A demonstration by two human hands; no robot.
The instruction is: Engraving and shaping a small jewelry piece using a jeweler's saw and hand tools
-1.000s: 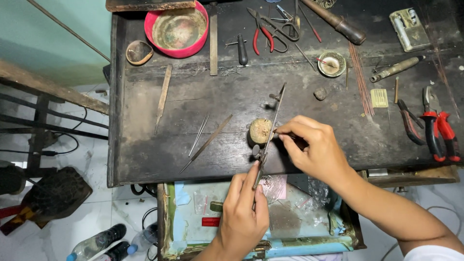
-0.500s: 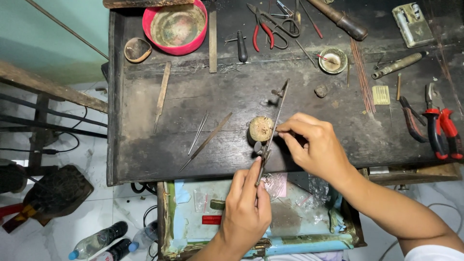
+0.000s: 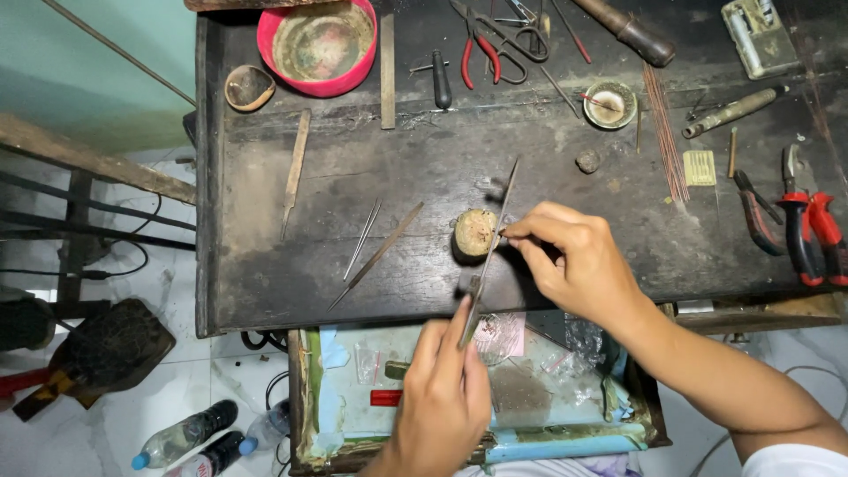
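Observation:
My left hand (image 3: 444,397) grips the near end of a long thin metal file (image 3: 492,247), which slants up and away across the dark workbench (image 3: 424,168). The file's blade lies against the right side of a small round wooden peg (image 3: 475,233) at the bench's front edge. My right hand (image 3: 574,261) pinches a tiny piece at the peg, its fingertips touching the file there. The piece itself is too small to make out.
Tweezers (image 3: 363,238) and a second file (image 3: 378,254) lie left of the peg. At the back stand a red bowl (image 3: 318,44), scissors, red pliers (image 3: 473,44) and a small dish (image 3: 609,104). More red-handled pliers (image 3: 813,234) lie at right. An open drawer (image 3: 353,371) sits below the bench edge.
The file has slid a little along the peg between frames, and my left hand shifted with it. My right hand stays pinched at the peg.

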